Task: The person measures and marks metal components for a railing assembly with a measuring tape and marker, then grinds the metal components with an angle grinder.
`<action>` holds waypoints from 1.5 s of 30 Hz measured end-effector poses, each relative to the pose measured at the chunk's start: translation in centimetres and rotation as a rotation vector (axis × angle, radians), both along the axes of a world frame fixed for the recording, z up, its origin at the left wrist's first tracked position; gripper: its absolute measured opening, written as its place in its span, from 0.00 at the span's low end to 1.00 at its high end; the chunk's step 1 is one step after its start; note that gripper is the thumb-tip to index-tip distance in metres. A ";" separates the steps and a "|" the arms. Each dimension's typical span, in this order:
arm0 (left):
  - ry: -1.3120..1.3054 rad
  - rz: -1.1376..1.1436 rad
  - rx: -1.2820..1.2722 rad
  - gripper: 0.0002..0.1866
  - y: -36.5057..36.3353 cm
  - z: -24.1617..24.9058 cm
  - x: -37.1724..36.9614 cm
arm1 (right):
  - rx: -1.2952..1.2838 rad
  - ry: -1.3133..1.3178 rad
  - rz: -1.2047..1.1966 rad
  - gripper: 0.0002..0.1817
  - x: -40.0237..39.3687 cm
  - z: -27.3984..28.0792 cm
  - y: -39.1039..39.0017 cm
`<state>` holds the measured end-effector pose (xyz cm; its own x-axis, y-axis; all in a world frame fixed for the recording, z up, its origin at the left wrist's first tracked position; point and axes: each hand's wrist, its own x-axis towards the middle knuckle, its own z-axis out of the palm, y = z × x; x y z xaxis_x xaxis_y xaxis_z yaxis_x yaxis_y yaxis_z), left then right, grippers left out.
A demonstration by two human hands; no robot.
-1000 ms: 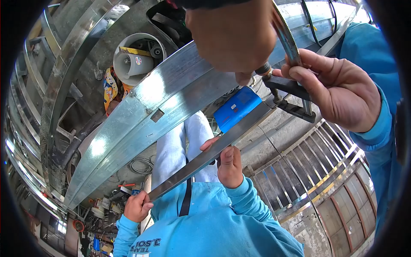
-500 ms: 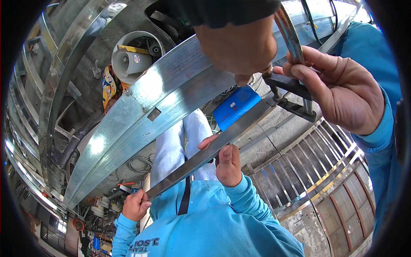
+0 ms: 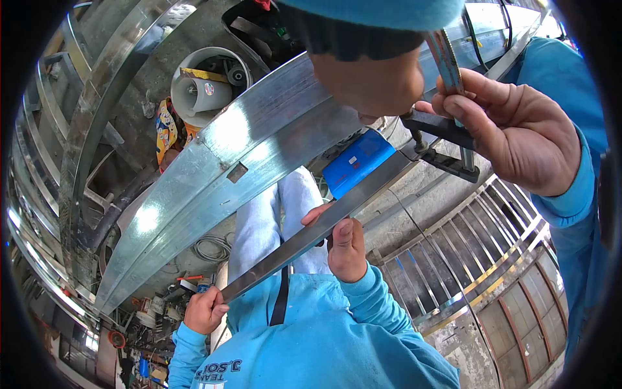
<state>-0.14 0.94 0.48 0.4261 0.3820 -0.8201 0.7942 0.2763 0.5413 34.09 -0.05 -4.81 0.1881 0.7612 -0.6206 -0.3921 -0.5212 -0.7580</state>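
Observation:
My left hand (image 3: 205, 310) is closed round the lower end of a long metal bar (image 3: 285, 251). Further up the same bar, my right hand (image 3: 346, 251) grips it with the thumb on top. The bar slants up to the right, where its far end meets the jaws of a clamp (image 3: 442, 133) with a ridged bar. A co-worker's hand (image 3: 528, 133) pinches that ridged bar from the right. Another hand in a dark cuff (image 3: 372, 81) is at the clamp's screw, its fingers mostly hidden.
A broad galvanized metal beam (image 3: 194, 188) with a square hole crosses above my legs. Beside it is a blue object (image 3: 356, 162). A white bucket (image 3: 241, 59) holds parts at upper left. Curved metal strips (image 3: 87, 136) stand left, and a slatted metal frame (image 3: 447, 259) lies right.
The dark-cuffed hand at the clamp has shifted slightly right and down, and more of its teal sleeve shows. My hands and the metal bar have hardly moved.

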 end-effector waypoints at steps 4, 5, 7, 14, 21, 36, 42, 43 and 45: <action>0.001 0.001 0.000 0.38 0.6 -0.2 -0.1 | -0.006 0.000 0.009 0.44 0.0 0.0 0.4; 0.002 0.002 -0.001 0.38 0.8 -0.1 -0.2 | -0.028 -0.007 0.032 0.46 0.0 0.1 0.5; 0.005 0.004 0.011 0.39 1.0 -0.1 -0.3 | -0.021 0.013 0.030 0.45 0.0 0.0 0.6; 0.019 0.005 0.001 0.40 1.9 0.0 -0.4 | -0.028 0.012 0.006 0.45 -0.2 -0.3 0.7; 0.024 -0.021 0.012 0.40 2.5 -0.1 -0.5 | 0.000 -0.012 0.016 0.46 -0.1 -0.3 0.9; 0.019 -0.038 0.034 0.40 3.6 -0.3 -0.3 | 0.064 0.070 -0.084 0.37 -0.5 -0.7 1.3; 0.035 -0.052 0.062 0.40 3.6 -0.1 -0.3 | 0.059 0.087 -0.081 0.36 -0.4 -0.4 1.5; 0.038 -0.052 0.067 0.41 3.6 0.0 0.0 | 0.062 0.088 -0.081 0.36 -0.4 -0.4 1.5; 0.035 -0.045 0.067 0.41 3.6 0.1 0.2 | 0.065 0.089 -0.089 0.35 -0.5 -0.4 1.4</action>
